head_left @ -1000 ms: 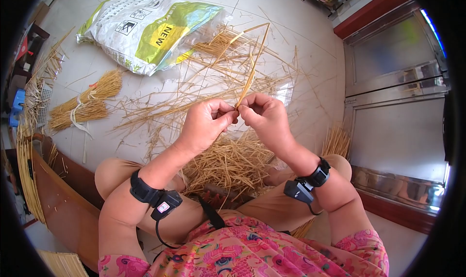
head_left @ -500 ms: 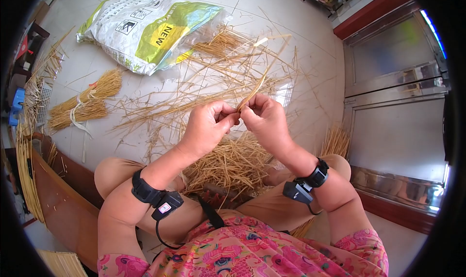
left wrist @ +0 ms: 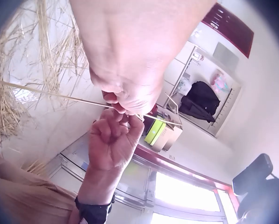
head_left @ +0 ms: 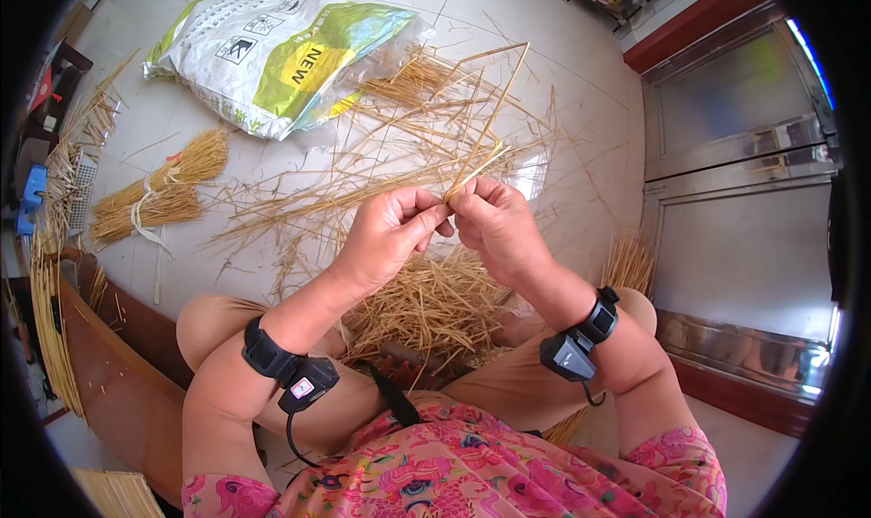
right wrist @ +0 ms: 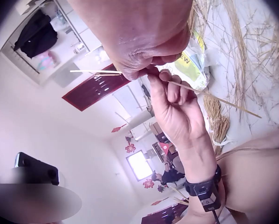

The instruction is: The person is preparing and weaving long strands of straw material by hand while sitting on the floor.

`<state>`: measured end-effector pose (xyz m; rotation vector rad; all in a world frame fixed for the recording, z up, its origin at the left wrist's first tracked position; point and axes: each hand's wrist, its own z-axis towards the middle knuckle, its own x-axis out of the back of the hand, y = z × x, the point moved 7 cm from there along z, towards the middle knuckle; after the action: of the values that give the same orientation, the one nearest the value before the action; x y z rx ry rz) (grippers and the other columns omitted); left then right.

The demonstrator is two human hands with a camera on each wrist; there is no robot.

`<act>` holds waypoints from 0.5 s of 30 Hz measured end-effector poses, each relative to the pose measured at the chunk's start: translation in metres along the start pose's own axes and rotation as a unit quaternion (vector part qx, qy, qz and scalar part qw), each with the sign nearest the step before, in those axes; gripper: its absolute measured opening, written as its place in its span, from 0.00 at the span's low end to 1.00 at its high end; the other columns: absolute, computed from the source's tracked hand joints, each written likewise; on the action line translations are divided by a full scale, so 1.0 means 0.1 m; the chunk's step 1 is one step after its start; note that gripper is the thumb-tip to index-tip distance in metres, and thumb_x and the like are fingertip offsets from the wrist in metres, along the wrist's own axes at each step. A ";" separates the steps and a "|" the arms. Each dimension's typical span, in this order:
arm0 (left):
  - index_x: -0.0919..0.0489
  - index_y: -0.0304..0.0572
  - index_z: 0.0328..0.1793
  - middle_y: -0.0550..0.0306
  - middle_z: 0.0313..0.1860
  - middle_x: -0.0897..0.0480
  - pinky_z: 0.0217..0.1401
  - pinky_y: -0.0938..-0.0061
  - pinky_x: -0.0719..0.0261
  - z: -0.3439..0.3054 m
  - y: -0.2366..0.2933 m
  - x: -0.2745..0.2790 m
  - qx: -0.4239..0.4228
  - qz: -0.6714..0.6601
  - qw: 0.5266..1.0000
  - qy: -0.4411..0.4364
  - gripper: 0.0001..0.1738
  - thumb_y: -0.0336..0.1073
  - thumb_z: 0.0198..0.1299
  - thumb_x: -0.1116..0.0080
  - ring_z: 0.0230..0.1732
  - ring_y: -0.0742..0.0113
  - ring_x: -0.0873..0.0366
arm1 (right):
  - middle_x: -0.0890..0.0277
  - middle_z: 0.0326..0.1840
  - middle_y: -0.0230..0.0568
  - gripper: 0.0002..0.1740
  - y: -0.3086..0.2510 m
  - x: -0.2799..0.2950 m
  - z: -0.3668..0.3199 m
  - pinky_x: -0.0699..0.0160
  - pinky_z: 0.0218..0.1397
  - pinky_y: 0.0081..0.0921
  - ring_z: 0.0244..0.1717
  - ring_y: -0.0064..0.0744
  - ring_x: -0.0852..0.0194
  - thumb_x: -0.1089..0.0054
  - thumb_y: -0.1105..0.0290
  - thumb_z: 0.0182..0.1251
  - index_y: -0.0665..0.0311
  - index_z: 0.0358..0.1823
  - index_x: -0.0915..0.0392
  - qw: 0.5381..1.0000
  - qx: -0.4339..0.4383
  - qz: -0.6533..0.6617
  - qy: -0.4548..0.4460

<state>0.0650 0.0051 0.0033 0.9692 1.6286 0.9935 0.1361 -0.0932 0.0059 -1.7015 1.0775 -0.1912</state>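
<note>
A pale tiled floor (head_left: 594, 196) spreads across the head view, strewn with loose stalks. At its right edge stands a metal cabinet (head_left: 744, 255) with dark red trim. A person (head_left: 435, 464) in a pink patterned shirt sits low, knees bent and spread to either side. A white and green sack (head_left: 272, 60), marked "NEW", lies on the far part of the floor, with stalks at its open end. Between the legs is a heap (head_left: 431, 305) of tangled golden stalks. Left of it, below the sack, lies a bundle (head_left: 168, 187) of stalks bound with a white tie (head_left: 143, 205).

The two hands meet in mid-air beyond the heap. The left hand (head_left: 390, 232) has thumb and fingertips pressed together on the near end of some thin straws (head_left: 474, 166). The right hand (head_left: 499, 223) pinches the same straws just beside it, thumb against its curled fingers. The straws rise from between the hands and fan away from the person; a long one bends sharply near its top, and shorter pale ends slant to the right.
</note>
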 end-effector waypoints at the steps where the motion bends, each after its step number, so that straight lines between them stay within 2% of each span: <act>1: 0.24 0.37 0.39 0.60 0.30 0.19 0.27 0.88 0.35 -0.01 0.01 0.01 -0.004 0.027 1.000 0.005 0.04 0.30 0.64 0.47 0.24 0.84 0.34 | 0.27 0.21 0.33 0.06 -0.01 0.01 0.00 0.48 0.17 0.11 0.15 0.12 0.45 0.43 0.72 0.60 0.63 0.26 0.28 1.000 0.001 -0.008 0.000; 4: 0.24 0.37 0.38 0.60 0.30 0.19 0.27 0.87 0.34 -0.02 0.06 0.01 -0.023 0.104 0.994 0.019 0.04 0.28 0.64 0.47 0.24 0.84 0.33 | 0.27 0.21 0.32 0.05 -0.02 0.03 0.02 0.48 0.16 0.11 0.15 0.11 0.45 0.42 0.72 0.58 0.64 0.27 0.27 0.999 0.002 -0.039 0.010; 7: 0.24 0.35 0.38 0.60 0.29 0.19 0.29 0.85 0.30 -0.03 0.08 0.01 -0.067 0.172 0.982 0.035 0.03 0.27 0.63 0.47 0.26 0.81 0.29 | 0.26 0.23 0.32 0.05 -0.08 0.06 0.03 0.41 0.19 0.13 0.18 0.13 0.39 0.43 0.73 0.58 0.68 0.29 0.25 0.991 -0.009 -0.133 0.018; 12: 0.25 0.32 0.38 0.61 0.28 0.19 0.33 0.82 0.25 -0.10 0.17 -0.03 -0.145 0.303 0.939 0.077 0.02 0.24 0.62 0.46 0.30 0.77 0.24 | 0.24 0.26 0.35 0.09 -0.10 0.02 0.02 0.32 0.26 0.17 0.25 0.17 0.32 0.44 0.72 0.58 0.74 0.33 0.23 0.962 0.053 -0.265 0.023; 15: 0.24 0.32 0.38 0.61 0.28 0.19 0.32 0.82 0.26 -0.07 0.13 -0.02 -0.136 0.271 0.951 0.060 0.03 0.25 0.63 0.48 0.29 0.77 0.24 | 0.25 0.24 0.34 0.10 -0.04 0.05 0.03 0.34 0.25 0.17 0.24 0.17 0.33 0.45 0.71 0.59 0.74 0.32 0.24 0.961 0.036 -0.273 0.017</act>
<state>0.0600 0.0070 0.0175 1.2077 1.2901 1.6290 0.1432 -0.0947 0.0056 -1.9011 0.5923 -0.6036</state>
